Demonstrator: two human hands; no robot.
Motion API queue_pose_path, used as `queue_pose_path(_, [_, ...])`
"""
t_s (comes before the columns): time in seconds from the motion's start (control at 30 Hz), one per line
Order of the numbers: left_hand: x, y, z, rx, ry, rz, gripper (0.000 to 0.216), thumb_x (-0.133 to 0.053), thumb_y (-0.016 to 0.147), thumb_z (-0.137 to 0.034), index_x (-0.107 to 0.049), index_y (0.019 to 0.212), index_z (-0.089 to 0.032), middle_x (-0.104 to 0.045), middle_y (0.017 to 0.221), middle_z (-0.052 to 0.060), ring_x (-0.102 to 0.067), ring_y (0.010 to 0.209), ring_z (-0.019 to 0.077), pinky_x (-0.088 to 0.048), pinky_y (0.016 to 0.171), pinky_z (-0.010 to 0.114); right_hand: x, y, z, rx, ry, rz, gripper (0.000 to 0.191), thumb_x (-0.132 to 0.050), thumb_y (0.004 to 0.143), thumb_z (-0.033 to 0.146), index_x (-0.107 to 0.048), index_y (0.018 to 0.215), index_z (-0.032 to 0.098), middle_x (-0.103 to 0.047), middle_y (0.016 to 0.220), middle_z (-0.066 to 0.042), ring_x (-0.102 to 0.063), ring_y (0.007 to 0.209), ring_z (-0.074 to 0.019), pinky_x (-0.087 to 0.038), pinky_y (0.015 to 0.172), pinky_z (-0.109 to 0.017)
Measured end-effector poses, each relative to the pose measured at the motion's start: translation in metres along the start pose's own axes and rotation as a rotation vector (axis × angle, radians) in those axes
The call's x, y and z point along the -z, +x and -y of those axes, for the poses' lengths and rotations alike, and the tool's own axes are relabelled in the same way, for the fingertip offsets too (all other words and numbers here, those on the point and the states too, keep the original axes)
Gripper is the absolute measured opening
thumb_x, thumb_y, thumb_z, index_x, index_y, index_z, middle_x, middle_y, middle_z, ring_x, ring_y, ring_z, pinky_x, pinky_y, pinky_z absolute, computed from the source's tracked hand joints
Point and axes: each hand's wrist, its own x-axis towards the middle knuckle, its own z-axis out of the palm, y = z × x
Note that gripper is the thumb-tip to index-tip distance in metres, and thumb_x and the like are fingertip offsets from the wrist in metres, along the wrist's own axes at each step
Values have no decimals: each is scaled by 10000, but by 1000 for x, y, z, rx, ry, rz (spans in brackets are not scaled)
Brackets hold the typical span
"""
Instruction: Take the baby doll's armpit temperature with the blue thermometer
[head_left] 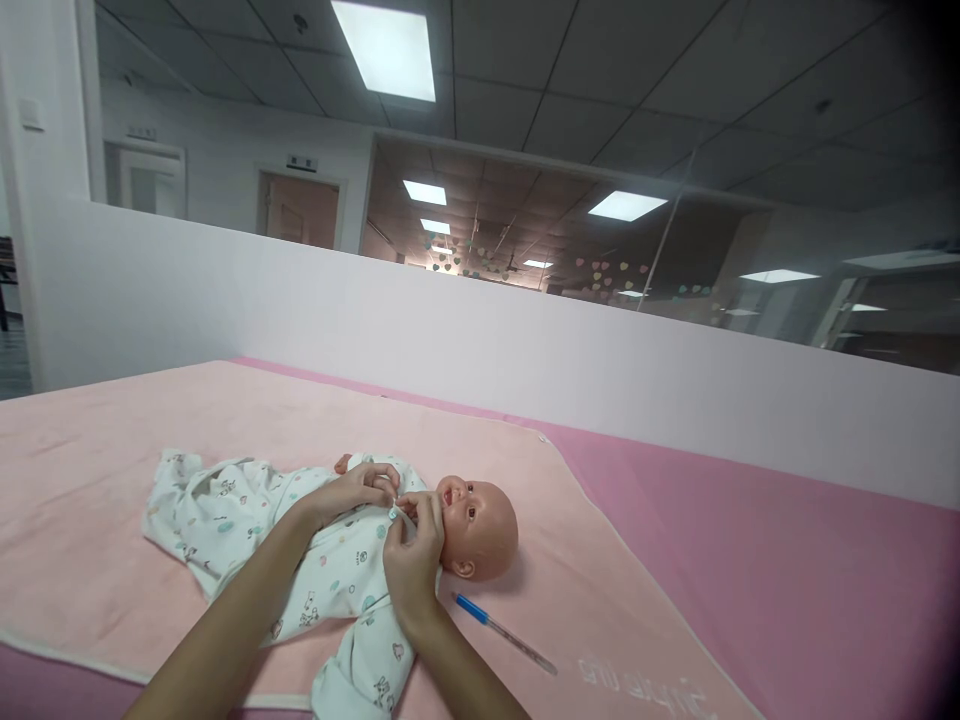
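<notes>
A baby doll lies on its back on a peach blanket, head to the right. It wears a white printed romper. My left hand pinches the romper's fabric at the doll's chest, just under the chin. My right hand is closed on the romper's collar edge beside it, where a small snap or tab shows between the fingertips. Both hands meet at the neckline.
A blue-capped pen lies on the blanket just right of my right wrist. The blanket covers a pink mattress. A low white partition wall runs behind it, with glass office walls beyond.
</notes>
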Motion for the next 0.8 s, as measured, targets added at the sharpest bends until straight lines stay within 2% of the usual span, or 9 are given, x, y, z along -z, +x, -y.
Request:
queue_pose_path(0.13, [0,0,-2,-26,-45,88,303,-683,613,-295,-554,853,-162,-617,708,6,-548,705,148,-390,688,258,1,1,2,-1,25,21,197,-387,719,22,-479,736,195,-506,780,-21,-493,725,-144,-444,666,-274])
queue_pose_path(0.23, [0,0,-4,-66,-15,155,406,-731,577,-258,-544,926,-170,-597,745,-10,-475,619,97,-347,593,214,2,1,3,-8,37,32,170,-391,765,55,-486,752,195,-505,788,-22,-493,731,-144,-443,664,-271])
queue_pose_path(0.33, [0,-1,-5,-71,45,154,482,-751,549,-231,-532,976,-183,-579,772,-32,-366,543,59,-280,528,199,1,2,3,-22,18,16,173,-380,800,72,-500,800,197,-503,839,-32,-494,778,-148,-440,707,-284])
queue_pose_path(0.47, [-2,-3,-7,-66,44,132,411,-743,562,-218,-533,911,-169,-561,712,-42,-325,525,53,-257,519,197,1,2,5,-34,-18,-10,177,-386,807,73,-504,831,202,-494,879,-39,-488,832,-156,-432,750,-299])
queue_pose_path(0.63, [-4,-6,-10,-61,-28,126,359,-733,564,-179,-533,861,-167,-571,700,-37,-395,554,65,-283,544,196,1,2,5,-17,-28,19,275,-375,719,-7,-494,851,203,-493,902,-42,-488,858,-164,-435,765,-307])
queue_pose_path(0.73, [-3,-5,-8,-50,-118,112,321,-704,570,-145,-533,841,-172,-564,684,-42,-455,591,81,-326,587,201,1,1,3,8,-54,90,374,-354,637,-50,-494,878,199,-508,905,-40,-490,881,-168,-427,789,-312])
queue_pose_path(0.8, [-3,-4,-6,-48,-174,92,304,-675,579,-132,-532,844,-174,-561,673,-41,-481,621,93,-348,617,207,0,0,0,26,-83,141,377,-349,633,-49,-500,877,196,-521,893,-39,-494,879,-169,-425,784,-310])
